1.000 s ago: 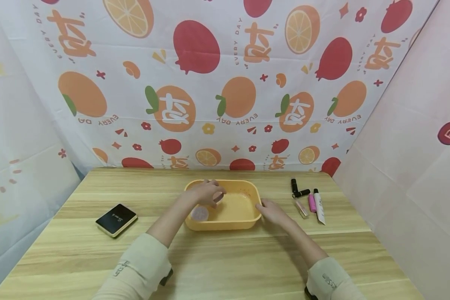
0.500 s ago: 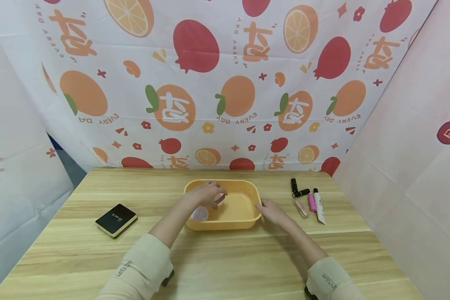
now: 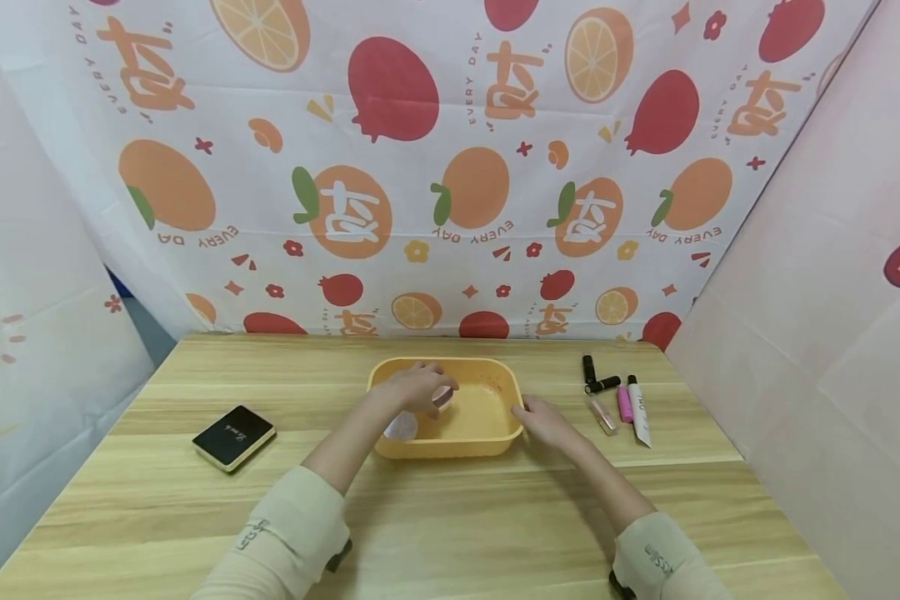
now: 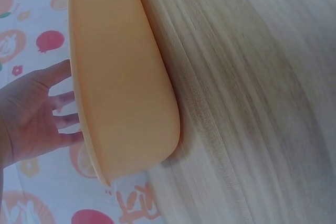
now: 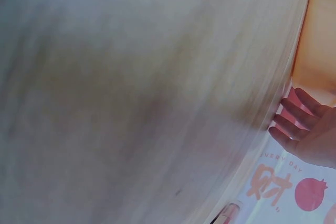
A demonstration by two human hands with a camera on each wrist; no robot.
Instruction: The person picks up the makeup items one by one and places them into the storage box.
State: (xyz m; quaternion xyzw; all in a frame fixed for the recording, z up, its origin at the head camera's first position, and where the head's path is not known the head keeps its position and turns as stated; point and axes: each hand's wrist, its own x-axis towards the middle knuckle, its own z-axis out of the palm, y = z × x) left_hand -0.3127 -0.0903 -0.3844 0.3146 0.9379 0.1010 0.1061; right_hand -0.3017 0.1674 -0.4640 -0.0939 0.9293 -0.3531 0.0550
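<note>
In the head view a shallow yellow plastic basin [image 3: 450, 450] stands on the wooden table. My left hand [image 3: 412, 390] reaches down over its left half. Its fingers hold a small round container [image 3: 443, 397], partly hidden by the hand, with a pale side and a dark pinkish face. A translucent round lid-like disc [image 3: 401, 427] lies in the basin's left front corner, below the wrist. My right hand [image 3: 546, 423] grips the basin's right rim, thumb over the edge and fingers outside. In the left wrist view the basin wall [image 4: 121, 77] hides the left fingertips.
Right of the basin lie two black tubes [image 3: 602, 386], a pale lip-gloss tube [image 3: 603, 417], a pink tube [image 3: 625, 405] and a white squeeze tube [image 3: 640, 412]. A black square compact case [image 3: 234, 437] lies at the left. A fruit-print curtain [image 3: 450, 275] hangs behind the table.
My left hand has shifted slightly to the right inside the basin, and the round container has moved and tilted a little with it. The right hand stays on the rim.
</note>
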